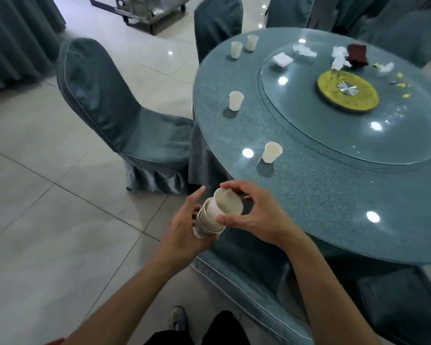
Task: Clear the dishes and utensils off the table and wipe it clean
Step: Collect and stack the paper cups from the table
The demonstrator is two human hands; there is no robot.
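Note:
My left hand (184,230) grips a stack of white paper cups (209,221) from below, just off the near-left edge of the round glass-topped table (309,195). With thumb and fingers, my right hand (256,217) pinches the top cup (228,201), which sits tilted in the stack's mouth. Several single paper cups stand on the table: one nearest (271,152), one further along the left rim (236,100), two at the far left (236,49) (251,42). Crumpled tissues (304,50) and a dark red cloth (357,55) lie on the glass turntable (334,145).
Teal-covered chairs stand around the table: one on the left (115,108), one at the back (218,23), one under my right arm (246,265). A yellow disc (347,92) marks the turntable's centre, with small scraps beside it. A metal trolley (154,8) is far back on the tiled floor.

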